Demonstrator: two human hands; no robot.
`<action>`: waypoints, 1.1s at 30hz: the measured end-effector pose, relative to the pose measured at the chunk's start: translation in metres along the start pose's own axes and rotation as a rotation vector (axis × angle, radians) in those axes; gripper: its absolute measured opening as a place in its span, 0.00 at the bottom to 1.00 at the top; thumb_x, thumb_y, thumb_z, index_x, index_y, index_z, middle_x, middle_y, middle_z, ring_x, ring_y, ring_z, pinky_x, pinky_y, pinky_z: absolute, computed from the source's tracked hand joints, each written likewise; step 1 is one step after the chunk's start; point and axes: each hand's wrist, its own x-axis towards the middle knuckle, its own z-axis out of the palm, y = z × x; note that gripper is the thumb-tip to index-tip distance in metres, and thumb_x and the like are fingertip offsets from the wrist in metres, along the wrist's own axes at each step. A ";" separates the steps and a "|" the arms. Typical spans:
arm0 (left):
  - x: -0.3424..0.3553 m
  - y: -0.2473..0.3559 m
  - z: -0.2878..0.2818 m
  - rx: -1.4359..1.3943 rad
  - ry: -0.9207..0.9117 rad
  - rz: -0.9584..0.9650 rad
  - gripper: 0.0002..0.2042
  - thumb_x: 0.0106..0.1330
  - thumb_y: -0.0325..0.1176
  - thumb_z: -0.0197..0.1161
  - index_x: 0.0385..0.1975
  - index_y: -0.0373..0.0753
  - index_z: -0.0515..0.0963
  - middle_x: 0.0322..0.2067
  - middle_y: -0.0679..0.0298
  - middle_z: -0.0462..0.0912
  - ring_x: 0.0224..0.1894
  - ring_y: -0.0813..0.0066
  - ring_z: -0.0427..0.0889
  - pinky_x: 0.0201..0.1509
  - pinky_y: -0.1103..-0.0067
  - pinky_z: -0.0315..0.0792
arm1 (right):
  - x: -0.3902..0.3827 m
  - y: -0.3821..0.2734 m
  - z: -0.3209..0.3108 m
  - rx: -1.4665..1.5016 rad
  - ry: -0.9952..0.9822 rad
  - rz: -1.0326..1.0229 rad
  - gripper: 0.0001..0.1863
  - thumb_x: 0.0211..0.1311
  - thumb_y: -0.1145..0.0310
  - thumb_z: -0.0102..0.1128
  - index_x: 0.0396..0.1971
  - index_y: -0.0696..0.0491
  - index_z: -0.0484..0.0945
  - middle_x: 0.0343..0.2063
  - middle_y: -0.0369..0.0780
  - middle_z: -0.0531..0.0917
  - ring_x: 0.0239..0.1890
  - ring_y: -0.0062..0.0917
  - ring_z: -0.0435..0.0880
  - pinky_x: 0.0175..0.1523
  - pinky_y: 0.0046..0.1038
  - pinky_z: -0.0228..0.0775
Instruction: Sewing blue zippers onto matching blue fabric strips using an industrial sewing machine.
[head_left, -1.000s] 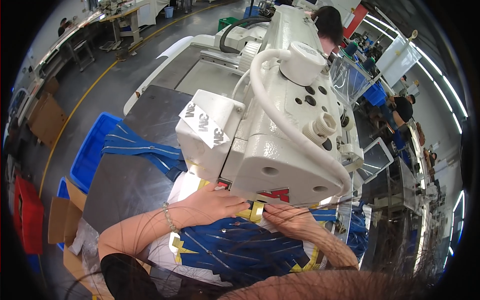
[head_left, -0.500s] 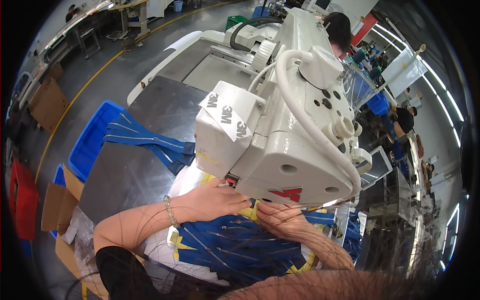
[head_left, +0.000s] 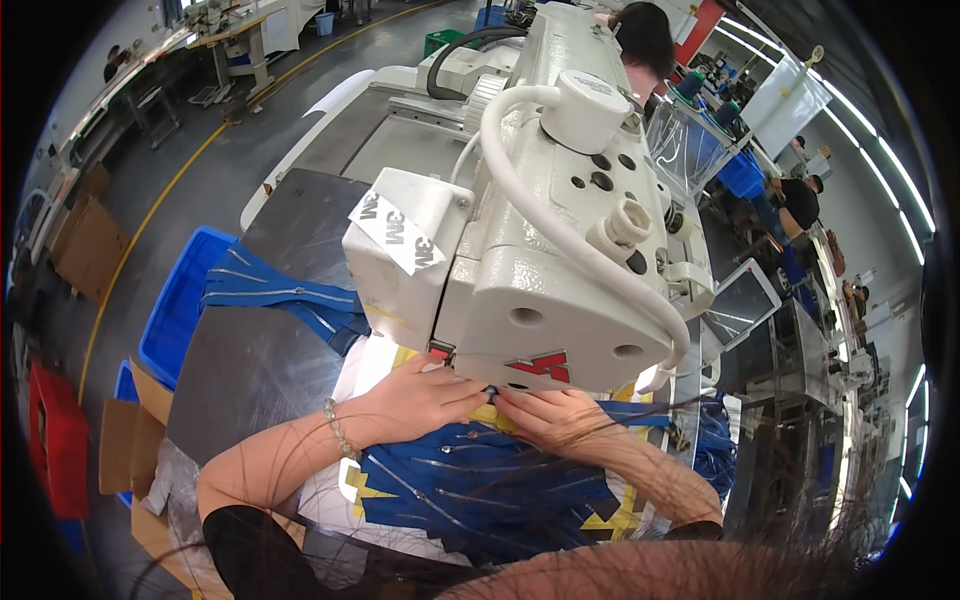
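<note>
Under the head of a large white sewing machine (head_left: 560, 290), my two hands meet fingertip to fingertip. My left hand (head_left: 415, 402), with a beaded bracelet on its wrist, is closed, its fingers pressed together. My right hand (head_left: 550, 415) is closed too, its fingertips pinching from the other side. Between them shows a small dark blue end, which looks like a zipper's. A blue zipper (head_left: 640, 413) comes out beyond my right hand. Below lie several blue zippers (head_left: 470, 490) side by side on a white sheet with yellow tape (head_left: 610, 520). The needle area is hidden.
More blue zippers (head_left: 270, 285) drape from a blue bin (head_left: 185, 310) onto the grey metal table (head_left: 240, 370). An opened cardboard box (head_left: 130, 445) and a red bin (head_left: 58, 440) stand at left. Blue zippers (head_left: 712, 450) hang at right, near a screen (head_left: 742, 305).
The view has shifted, so the machine appears further left. My right hand's fingers have moved up toward the machine and flattened beside my left fingertips; the yellow strip between them is now less visible.
</note>
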 end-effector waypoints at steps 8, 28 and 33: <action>-0.004 -0.003 0.005 -0.091 0.022 -0.126 0.24 0.52 0.46 0.63 0.46 0.37 0.75 0.37 0.66 0.78 0.38 0.71 0.75 0.48 0.76 0.67 | 0.007 -0.003 -0.008 -0.056 -0.034 -0.035 0.19 0.51 0.66 0.62 0.44 0.54 0.75 0.44 0.34 0.77 0.50 0.21 0.75 0.53 0.29 0.65; 0.000 0.019 -0.004 0.133 -0.149 -0.247 0.22 0.58 0.47 0.59 0.54 0.58 0.73 0.34 0.77 0.76 0.41 0.76 0.73 0.54 0.64 0.60 | 0.002 0.007 -0.002 0.042 0.016 -0.086 0.23 0.47 0.65 0.65 0.44 0.57 0.75 0.44 0.37 0.77 0.45 0.23 0.76 0.49 0.25 0.66; 0.001 0.018 0.001 0.153 -0.180 -0.269 0.20 0.60 0.48 0.56 0.54 0.59 0.72 0.34 0.77 0.78 0.40 0.76 0.75 0.56 0.65 0.58 | -0.010 0.007 0.006 0.022 0.100 -0.093 0.18 0.50 0.68 0.61 0.42 0.59 0.76 0.42 0.41 0.78 0.47 0.27 0.78 0.52 0.28 0.69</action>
